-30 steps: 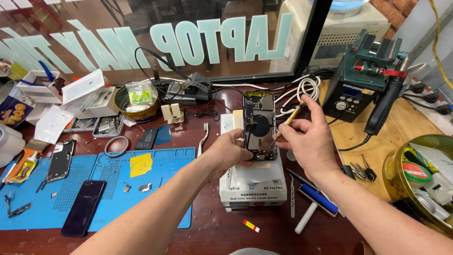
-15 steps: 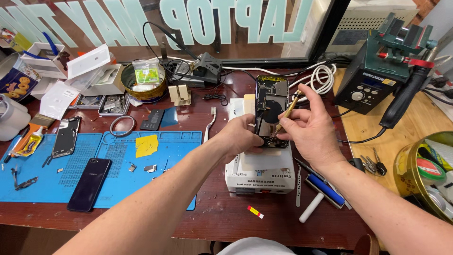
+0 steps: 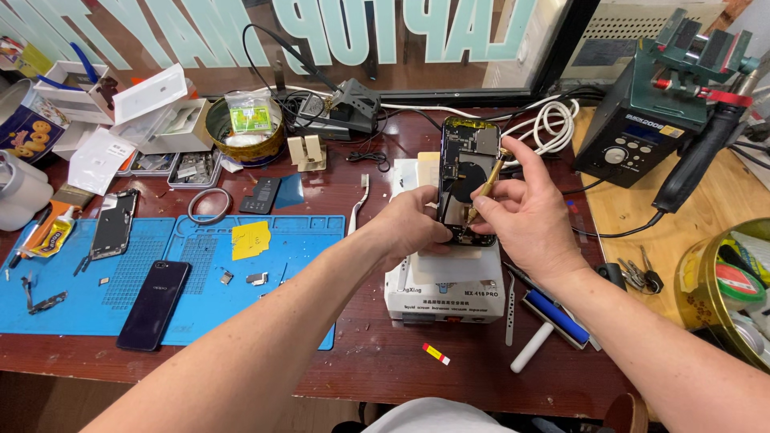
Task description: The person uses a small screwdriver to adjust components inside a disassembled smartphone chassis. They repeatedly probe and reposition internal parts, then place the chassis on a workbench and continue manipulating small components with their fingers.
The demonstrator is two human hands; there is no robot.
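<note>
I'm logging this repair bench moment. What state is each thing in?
Opened phone: back off, insides exposed, propped upright on the white machine.
Brass-handled screwdriver: tip against the phone's lower part.
Left hand: gripping the phone's lower edge.
Right hand: pinching the screwdriver.
Dark phone: flat on blue mat, screen off.

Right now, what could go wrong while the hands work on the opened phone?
The screwdriver in the right hand points into the opened phone; a slip might scratch the exposed parts. The left hand steadies the phone only at its lower edge on the white machine, so it could tip. Loose small parts might get lost among the clutter.
</note>
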